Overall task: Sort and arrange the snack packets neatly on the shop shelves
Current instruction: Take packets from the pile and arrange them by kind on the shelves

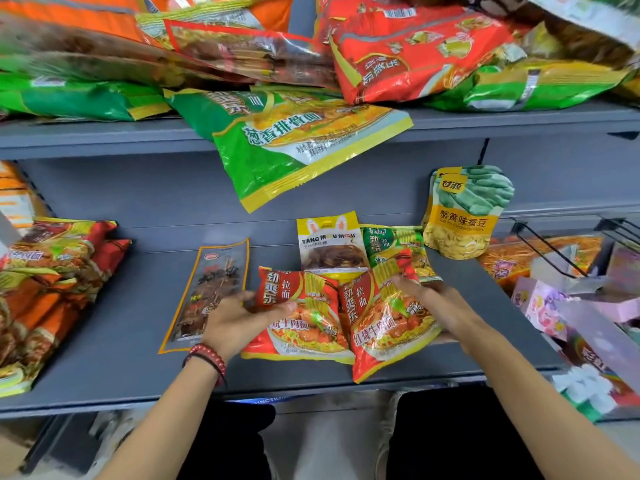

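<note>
Two red noodle packets lie side by side on the grey lower shelf (138,348). My left hand (239,320) grips the left red packet (304,327) at its left edge. My right hand (429,296) holds the right red packet (388,323) by its upper right side, tilting it. Behind them lie a yellow rabbit-ear packet (330,244) and a green noodle packet (394,244). A long clear skewer packet (211,289) lies flat just left of my left hand. A yellow bean pouch (460,216) stands upright at the back right.
A stack of red and orange packets (52,282) fills the shelf's left end. A green packet (298,143) hangs over the upper shelf's edge, among a loose pile of red and green packets (415,50). Pink and purple boxes (568,306) and a wire divider (554,244) sit at right.
</note>
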